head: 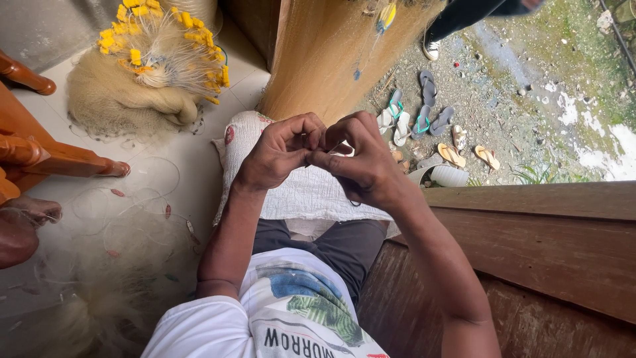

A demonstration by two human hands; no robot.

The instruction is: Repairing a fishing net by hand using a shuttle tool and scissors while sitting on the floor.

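Note:
My left hand (279, 154) and my right hand (363, 169) meet fingertip to fingertip above my lap, fingers curled and pinched together. Between them they grip a very thin fishing line that is hard to make out; a small dark loop (354, 199) hangs under the right hand. Just beyond the hands a tan fishing net (331, 53) hangs down. A white woven sack (301, 193) lies across my knees under both hands.
A heap of pale net with yellow floats (156, 50) lies on the tiled floor at the upper left, and loose net (119, 232) spreads beside my leg. Wooden furniture legs (59, 159) stand at the left, near another person's foot (30, 211). A wooden ledge (550, 225) runs along the right. Several flip-flops (424, 119) lie on the gravel.

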